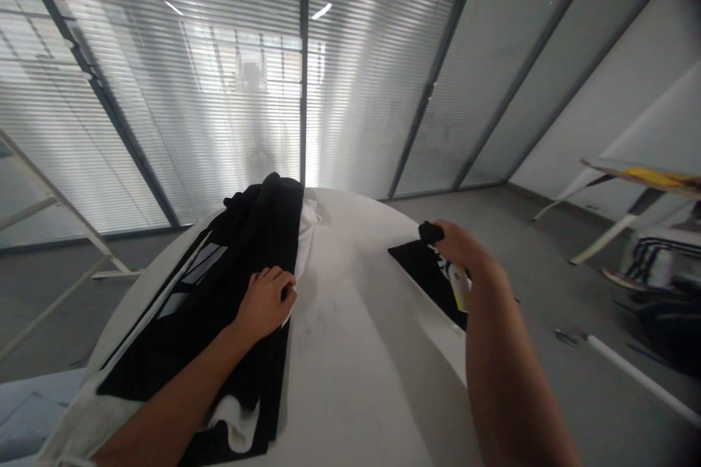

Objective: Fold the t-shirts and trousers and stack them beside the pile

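A black garment (230, 321) with white edging and grey panels lies spread over the left half of the white round table (350, 357). My left hand (268, 299) rests on its right edge, fingers curled in around the fabric there. At the table's right side, my right hand (460, 242) is closed on a bunched corner of a second black cloth (419, 270). That cloth carries white print and a yellow-and-white patch (461, 288), partly hidden behind my right wrist. White fabric (307, 222) shows along the far right edge of the left garment.
A light metal frame (60, 197) stands on the left. To the right are a table with a yellow item (657, 176), a pile of clothes (662, 314) and a white pole (638, 372) on the floor. Glass partitions with blinds (230, 109) rise behind.
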The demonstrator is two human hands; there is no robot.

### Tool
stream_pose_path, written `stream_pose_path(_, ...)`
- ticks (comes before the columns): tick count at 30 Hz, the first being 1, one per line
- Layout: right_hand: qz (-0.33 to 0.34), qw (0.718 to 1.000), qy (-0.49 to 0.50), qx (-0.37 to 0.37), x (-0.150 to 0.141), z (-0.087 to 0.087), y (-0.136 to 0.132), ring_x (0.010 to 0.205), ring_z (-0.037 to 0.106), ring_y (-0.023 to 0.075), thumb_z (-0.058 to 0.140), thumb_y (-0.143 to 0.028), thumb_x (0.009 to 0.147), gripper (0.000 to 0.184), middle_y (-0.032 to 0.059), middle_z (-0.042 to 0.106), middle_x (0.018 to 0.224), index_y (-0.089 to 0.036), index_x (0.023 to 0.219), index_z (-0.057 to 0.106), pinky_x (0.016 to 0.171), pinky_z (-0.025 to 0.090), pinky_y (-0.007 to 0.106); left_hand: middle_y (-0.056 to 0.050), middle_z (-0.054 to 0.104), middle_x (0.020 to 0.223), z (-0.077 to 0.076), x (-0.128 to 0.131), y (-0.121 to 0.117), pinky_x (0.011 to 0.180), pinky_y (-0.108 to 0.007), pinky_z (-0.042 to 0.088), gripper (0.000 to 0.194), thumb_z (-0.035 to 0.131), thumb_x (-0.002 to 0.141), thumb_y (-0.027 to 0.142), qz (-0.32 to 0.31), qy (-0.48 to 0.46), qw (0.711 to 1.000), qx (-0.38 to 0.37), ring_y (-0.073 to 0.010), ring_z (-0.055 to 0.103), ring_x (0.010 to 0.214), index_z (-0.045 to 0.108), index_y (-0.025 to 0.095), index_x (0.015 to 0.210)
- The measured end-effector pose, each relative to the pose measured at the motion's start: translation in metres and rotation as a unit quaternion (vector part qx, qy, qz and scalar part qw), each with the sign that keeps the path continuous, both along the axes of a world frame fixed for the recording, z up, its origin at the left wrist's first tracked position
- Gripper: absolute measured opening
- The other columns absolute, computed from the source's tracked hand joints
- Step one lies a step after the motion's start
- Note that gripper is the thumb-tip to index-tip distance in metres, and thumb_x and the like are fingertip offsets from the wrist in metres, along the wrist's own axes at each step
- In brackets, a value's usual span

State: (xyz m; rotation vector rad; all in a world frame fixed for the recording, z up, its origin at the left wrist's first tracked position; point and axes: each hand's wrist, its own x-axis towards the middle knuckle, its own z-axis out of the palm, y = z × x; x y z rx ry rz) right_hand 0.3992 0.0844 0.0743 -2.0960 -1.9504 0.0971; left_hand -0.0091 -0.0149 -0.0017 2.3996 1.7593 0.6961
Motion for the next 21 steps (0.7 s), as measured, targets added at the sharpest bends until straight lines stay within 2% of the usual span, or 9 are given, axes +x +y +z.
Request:
stream_pose_path(4,0.033,0.995,0.073,0.068,-0.013,0.034,-0.018,0.101,0.065,0.0249,0.051,-0.009,0.075,0.05,0.01,0.071,0.108,-0.019,0.122,0.063,0.088,0.048,0.033,-0.006,0.061,0.096,-0.003,0.0,0.002,0.084,-0.039,0.041,0.026,0.046,0.084,0.017,0.0,-0.031,0.999,0.009,-0.0217,0.057,0.094,0.063,0.02,0.103)
stream_pose_path(7,0.159,0.967,0.175,0.094,-0.036,0.063,-0.044,0.104,0.065,0.0227,0.055,-0.013,0.077,0.046,0.0062,0.07,0.111,-0.025,0.12,0.064,0.091,0.048,0.033,-0.009,0.058,0.107,-0.008,-0.002,0.003,0.09,-0.042,0.043,0.037,0.049,0.085,0.02,-0.006,-0.109,0.994,0.024,-0.022,0.056,0.099,0.055,0.018,0.122)
stream_pose_path(10,0.274,0.917,0.272,0.099,-0.059,0.081,-0.069,0.103,0.065,0.0259,0.067,-0.03,0.079,0.04,0.009,0.069,0.113,-0.023,0.117,0.065,0.089,0.051,0.037,-0.013,0.049,0.128,-0.009,-0.004,0.002,0.099,-0.045,0.042,0.061,0.057,0.085,0.027,-0.026,-0.215,0.974,0.067,-0.0227,0.054,0.111,0.036,0.019,0.142)
stream_pose_path(13,0.412,0.831,0.353,0.12,-0.076,0.085,-0.084,0.097,0.067,0.0266,0.077,-0.041,0.073,0.046,0.0097,0.07,0.109,-0.022,0.114,0.067,0.082,0.055,0.036,-0.015,0.033,0.149,-0.002,-0.005,-0.001,0.107,-0.05,0.036,0.085,0.066,0.082,0.033,-0.051,-0.308,0.945,0.095,-0.0275,0.043,0.13,0.018,0.025,0.152)
stream_pose_path(15,0.46,0.788,0.386,0.134,-0.088,0.083,-0.087,0.097,0.067,0.0251,0.078,-0.04,0.074,0.043,0.0081,0.07,0.109,-0.024,0.112,0.068,0.083,0.055,0.034,-0.015,0.025,0.155,0.004,-0.004,-0.005,0.109,-0.053,0.034,0.094,0.068,0.08,0.037,-0.083,-0.371,0.923,0.059,-0.0301,0.036,0.137,0.009,0.028,0.154)
stream_pose_path(18,0.464,0.772,0.416,0.125,-0.111,0.076,-0.083,0.1,0.067,0.0234,0.076,-0.035,0.077,0.039,0.0068,0.069,0.112,-0.023,0.113,0.067,0.088,0.053,0.035,-0.016,0.029,0.155,0.013,0.0,-0.015,0.107,-0.053,0.037,0.105,0.068,0.079,0.047,-0.159,-0.469,0.866,-0.069,-0.0318,0.04,0.136,-0.002,0.029,0.155)
stream_pose_path(20,0.456,0.771,0.432,0.106,-0.132,0.067,-0.078,0.102,0.066,0.0228,0.073,-0.034,0.08,0.04,0.007,0.068,0.113,-0.022,0.117,0.064,0.09,0.052,0.035,-0.017,0.034,0.153,0.016,0.005,-0.023,0.108,-0.051,0.037,0.108,0.07,0.076,0.054,-0.18,-0.507,0.833,-0.129,-0.0332,0.042,0.135,0.002,0.027,0.156)
stream_pose_path(21,0.451,0.771,0.439,0.096,-0.143,0.061,-0.075,0.103,0.065,0.0224,0.07,-0.032,0.082,0.041,0.007,0.068,0.114,-0.022,0.12,0.062,0.092,0.052,0.036,-0.017,0.037,0.152,0.016,0.008,-0.026,0.11,-0.051,0.036,0.108,0.071,0.073,0.056,-0.175,-0.515,0.828,-0.136,-0.0341,0.04,0.136,0.01,0.024,0.155)
